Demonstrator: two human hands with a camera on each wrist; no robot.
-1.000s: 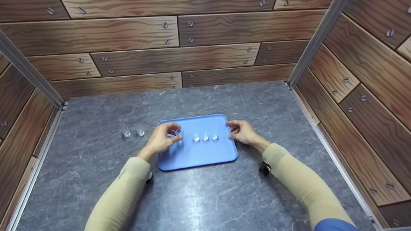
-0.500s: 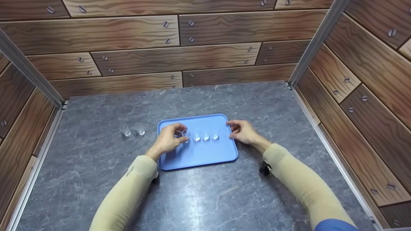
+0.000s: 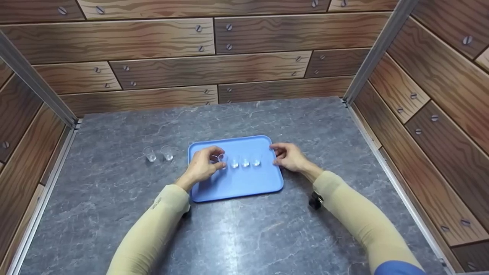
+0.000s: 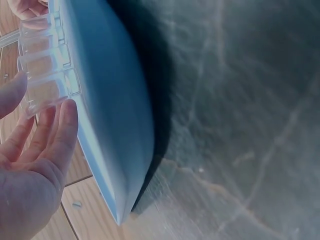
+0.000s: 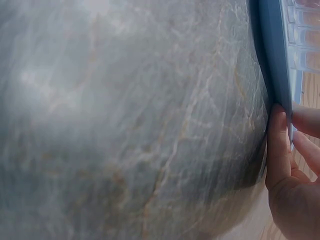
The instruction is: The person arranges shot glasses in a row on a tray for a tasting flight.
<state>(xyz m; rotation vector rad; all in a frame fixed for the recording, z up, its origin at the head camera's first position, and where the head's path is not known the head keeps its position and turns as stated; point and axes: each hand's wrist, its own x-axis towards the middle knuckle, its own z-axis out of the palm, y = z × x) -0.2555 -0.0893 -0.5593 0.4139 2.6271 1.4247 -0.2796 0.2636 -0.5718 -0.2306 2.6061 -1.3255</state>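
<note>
My left hand (image 3: 202, 165) holds a small clear shot glass (image 3: 222, 159) between thumb and fingers over the left half of a blue tray (image 3: 238, 187). In the left wrist view that shot glass (image 4: 47, 92) stands upright at the near end of a row, its base at the tray surface. Three more clear shot glasses (image 3: 245, 162) line up to its right on the tray. My right hand (image 3: 290, 157) grips the tray's right rim; the right wrist view shows fingers (image 5: 278, 135) on both sides of that edge.
Two clear shot glasses stand on the grey marbled table left of the tray, one farther left (image 3: 150, 154) and one nearer (image 3: 167, 153). Wood-patterned walls (image 3: 164, 72) with metal corner posts enclose the table at the back and sides.
My left hand has moved right with its shot glass, bringing it beside the row of three, with barely any motion in the last half second. The right hand stays on the tray rim.
</note>
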